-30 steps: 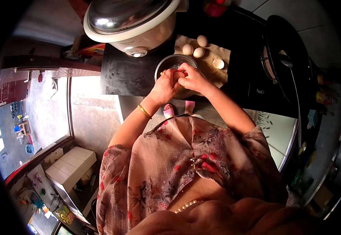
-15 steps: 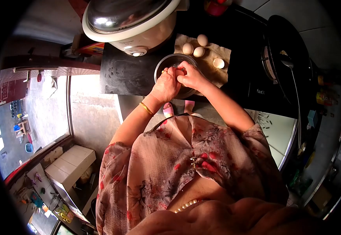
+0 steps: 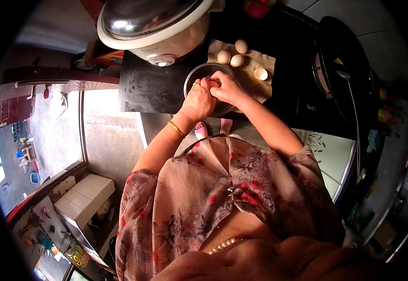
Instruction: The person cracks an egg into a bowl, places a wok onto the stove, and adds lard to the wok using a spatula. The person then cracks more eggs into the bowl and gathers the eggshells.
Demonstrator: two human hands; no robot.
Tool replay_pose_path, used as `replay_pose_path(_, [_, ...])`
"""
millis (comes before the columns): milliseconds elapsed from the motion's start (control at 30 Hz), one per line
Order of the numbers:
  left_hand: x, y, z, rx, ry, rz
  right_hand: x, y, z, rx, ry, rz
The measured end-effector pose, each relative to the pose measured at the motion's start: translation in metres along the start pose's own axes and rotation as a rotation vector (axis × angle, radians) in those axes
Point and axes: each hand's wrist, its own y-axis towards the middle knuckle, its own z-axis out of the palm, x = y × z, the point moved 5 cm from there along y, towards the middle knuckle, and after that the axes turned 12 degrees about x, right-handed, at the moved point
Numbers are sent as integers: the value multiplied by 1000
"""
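Note:
Both my hands are close together over a round metal bowl (image 3: 188, 77). Fingers of my left hand (image 3: 199, 100), with a gold bangle at its wrist, are curled and closed. My right hand (image 3: 226, 89) is closed too, its fingertips pressed against the left ones. Whatever lies between them is hidden by the fingers. Three whole eggs, one egg (image 3: 241, 46) at the back, a second egg (image 3: 223, 56) and a third egg (image 3: 237, 61), lie on a brown sheet (image 3: 262, 91) behind the bowl. An open eggshell (image 3: 260, 74) rests on the sheet's right part.
A cream rice cooker (image 3: 176, 47) with a shiny lid stands at the back left of the dark counter (image 3: 150, 86). On the right is a dark stove or wok area with a long-handled ladle (image 3: 350, 91). The counter's front edge runs below my wrists.
The fingers of my right hand have shifted slightly against the left hand over the bowl. Otherwise the scene stays the same, apart from a slight camera shift.

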Motion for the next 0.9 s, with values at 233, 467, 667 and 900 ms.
replay_pose_path(233, [6,1,3,-4,-77,-34,9,0,0,-22,20,-39])
replay_pose_path(467, [12,1,6,-19,-22,27,7,4,3,-21,1,-59])
replay_pose_path(667, [12,3,1,-7,17,21,8,5,4,-38,-29,-55])
replay_pose_path(900, [1,-3,-18,-22,67,198,14,-2,-3,24,-60,-69])
